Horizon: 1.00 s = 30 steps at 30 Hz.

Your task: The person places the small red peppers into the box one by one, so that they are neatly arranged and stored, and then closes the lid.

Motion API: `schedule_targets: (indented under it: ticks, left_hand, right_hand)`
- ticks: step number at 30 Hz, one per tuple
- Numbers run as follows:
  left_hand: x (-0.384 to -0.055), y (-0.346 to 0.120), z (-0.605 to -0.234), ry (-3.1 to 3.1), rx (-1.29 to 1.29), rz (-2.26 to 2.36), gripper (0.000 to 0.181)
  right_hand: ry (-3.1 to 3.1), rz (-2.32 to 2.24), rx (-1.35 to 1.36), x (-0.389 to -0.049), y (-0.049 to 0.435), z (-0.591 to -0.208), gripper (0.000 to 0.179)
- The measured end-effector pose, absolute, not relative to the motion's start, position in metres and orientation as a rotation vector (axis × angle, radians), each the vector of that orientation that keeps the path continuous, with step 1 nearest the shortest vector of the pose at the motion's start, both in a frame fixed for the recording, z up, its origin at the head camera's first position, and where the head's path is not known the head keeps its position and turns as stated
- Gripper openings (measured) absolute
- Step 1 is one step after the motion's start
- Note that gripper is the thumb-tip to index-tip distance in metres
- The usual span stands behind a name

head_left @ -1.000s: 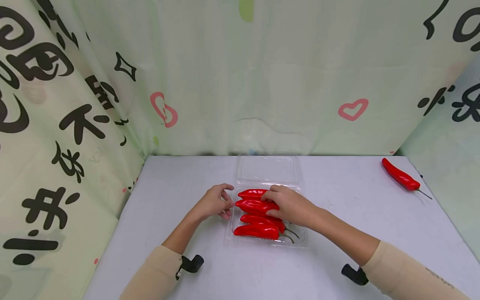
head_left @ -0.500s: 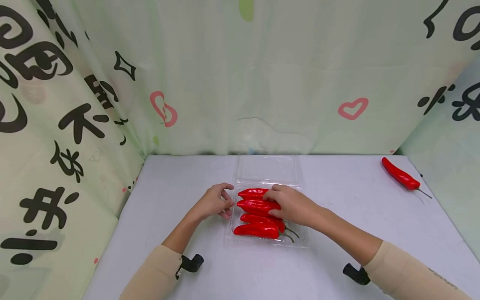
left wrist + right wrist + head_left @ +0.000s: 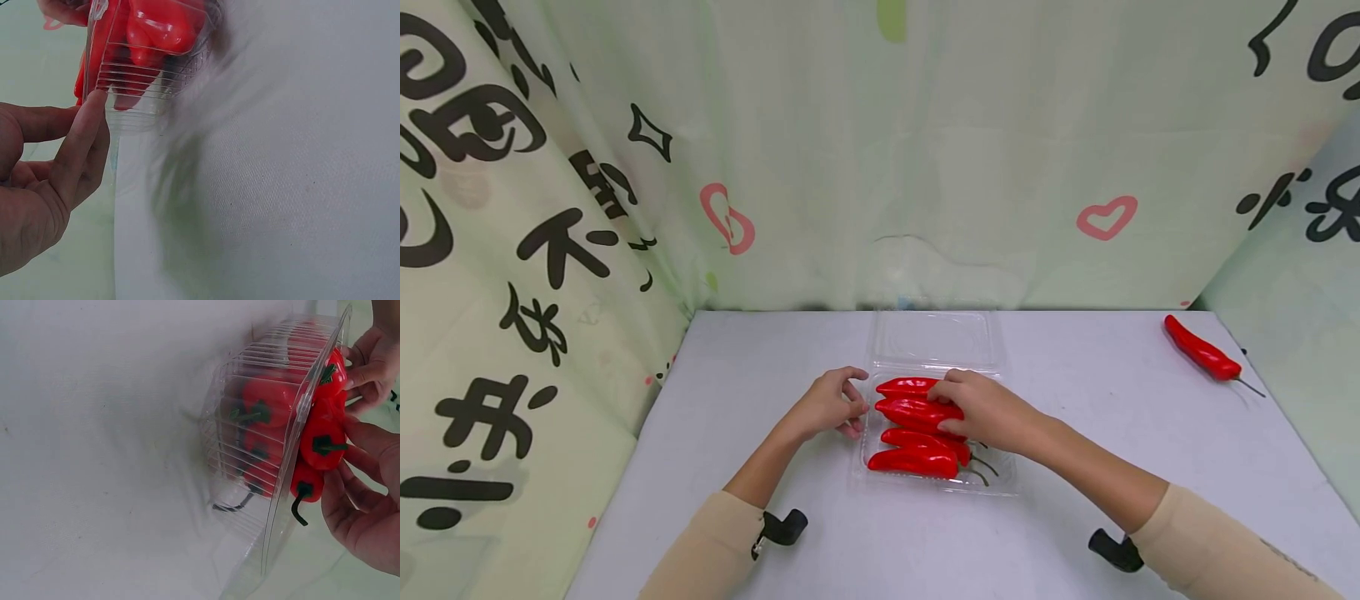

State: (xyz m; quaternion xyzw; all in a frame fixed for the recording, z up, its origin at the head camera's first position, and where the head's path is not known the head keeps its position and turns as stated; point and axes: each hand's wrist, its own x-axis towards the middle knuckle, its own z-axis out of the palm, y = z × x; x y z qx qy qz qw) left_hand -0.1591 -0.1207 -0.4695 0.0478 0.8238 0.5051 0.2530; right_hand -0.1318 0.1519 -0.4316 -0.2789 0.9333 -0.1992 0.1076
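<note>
A hinged clear plastic box [image 3: 1000,483] holds several glossy red chili peppers with green stems. My right hand [image 3: 981,407] grips one upper chili pepper [image 3: 910,411], thumb on the near side and fingers on the far side. In the right wrist view that chili pepper [image 3: 324,437] lies above the box rim, on top of others, its stem end toward the camera. Beside the box's left wall is my left hand [image 3: 831,407]. Seen from the left wrist, the left hand [image 3: 56,169] has long, slightly bent fingers, with a fingertip at the rim.
The box lid [image 3: 936,340] lies folded back toward the rear edge of the white table [image 3: 760,358]. A single red chili pepper [image 3: 1202,348] lies at the far right corner. A printed curtain [image 3: 880,167] hangs behind and along both sides.
My right hand and the chili pepper it grips have shifted slightly to the right over the box. The left hand has stayed in place.
</note>
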Motion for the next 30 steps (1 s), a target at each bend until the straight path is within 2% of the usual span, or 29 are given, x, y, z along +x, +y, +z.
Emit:
schedule_targets:
  ticks: [16, 30]
  left_hand:
    - [-0.160, -0.121, -0.470, 2.235, 0.140, 1.383, 0.054]
    - [-0.161, -0.120, -0.472, 2.240, 0.142, 1.375, 0.055]
  right_hand:
    - [2.724, -0.715, -0.862, -0.133, 0.166, -0.430, 0.041]
    - [2.808, -0.819, -0.877, -0.133, 0.200, -0.438, 0.050]
